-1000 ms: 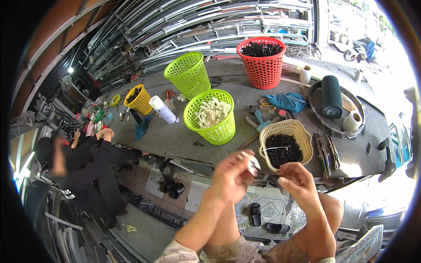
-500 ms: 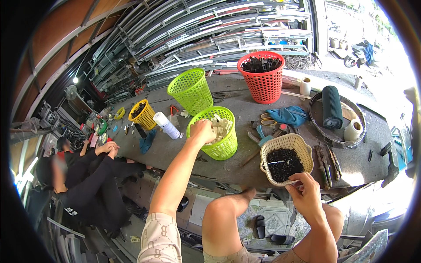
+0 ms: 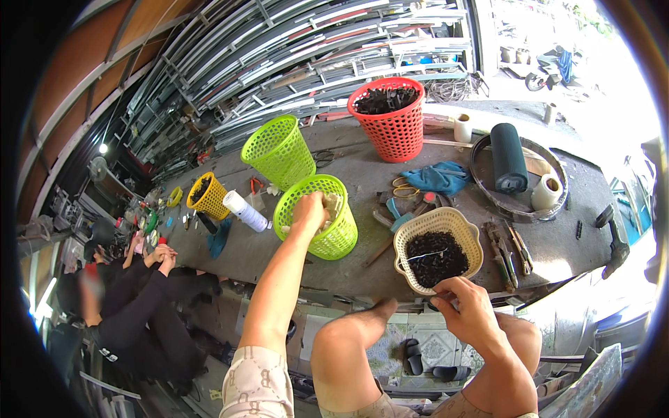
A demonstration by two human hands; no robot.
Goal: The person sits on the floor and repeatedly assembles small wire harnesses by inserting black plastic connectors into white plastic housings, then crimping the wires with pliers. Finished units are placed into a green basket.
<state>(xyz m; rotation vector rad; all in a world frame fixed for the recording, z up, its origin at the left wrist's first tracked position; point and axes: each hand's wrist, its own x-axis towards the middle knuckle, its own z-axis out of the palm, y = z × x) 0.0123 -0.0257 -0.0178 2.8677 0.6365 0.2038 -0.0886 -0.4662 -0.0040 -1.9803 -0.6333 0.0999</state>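
My left hand (image 3: 309, 212) reaches down into a bright green perforated basket (image 3: 338, 239) and covers most of the cream-coloured small pieces (image 3: 334, 203) there. Its fingertips are hidden among them. By the near rim of a beige woven-look plastic basket (image 3: 474, 245), my right hand (image 3: 465, 310) is closed in a pinch. Whatever lies between those fingertips is too small to make out. Many small black pieces (image 3: 437, 265) fill the bottom of the beige basket, with a thin white strip (image 3: 426, 253) lying across them.
Behind stand another green basket (image 3: 279, 153), a red basket (image 3: 390, 132) of black pieces and a yellow basket (image 3: 209, 198). A spray can (image 3: 245, 212) stands left. Pliers (image 3: 502, 256), a blue cloth (image 3: 439, 178) and a dark green roll (image 3: 509, 159) lie right. A person (image 3: 132, 306) sits at left.
The whole view has shifted a little. My left hand has moved further over the middle of the green basket, hiding more cream pieces. My right hand stays pinched by the beige basket's rim.
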